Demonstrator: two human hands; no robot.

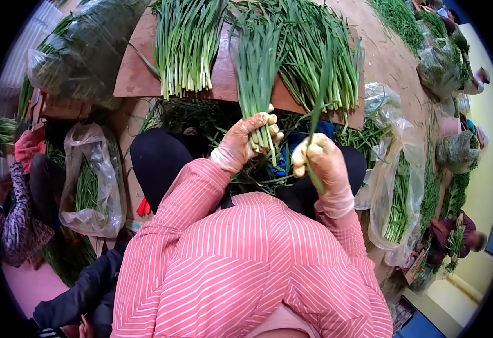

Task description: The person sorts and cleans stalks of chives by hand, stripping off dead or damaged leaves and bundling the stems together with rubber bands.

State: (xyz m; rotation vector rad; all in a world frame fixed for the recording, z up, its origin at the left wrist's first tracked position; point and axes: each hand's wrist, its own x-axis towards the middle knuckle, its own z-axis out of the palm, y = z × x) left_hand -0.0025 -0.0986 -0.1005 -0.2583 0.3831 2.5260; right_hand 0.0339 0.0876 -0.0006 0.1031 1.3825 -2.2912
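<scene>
A bunch of long green stalks (pixel 256 67) is gripped near its pale ends by my left hand (pixel 243 138), whose fingers wrap round it. My right hand (pixel 322 163), just to the right, pinches a single long green leaf (pixel 321 96) that runs up past the board's edge and down over the palm. Both hands wear thin, stained gloves. On the reddish board (pixel 137 73) beyond them lie a pile of stalks (pixel 187 50) at the left and a larger pile (pixel 322 62) at the right, pale ends toward me.
Loose green leaves lie below the board, between my knees. Plastic bags with stalks stand at the left (pixel 94 180) and right (pixel 395 191); a bigger bag (pixel 83 50) is at the upper left. Co-workers sit at the left (pixel 16 208) and far right (pixel 455 236).
</scene>
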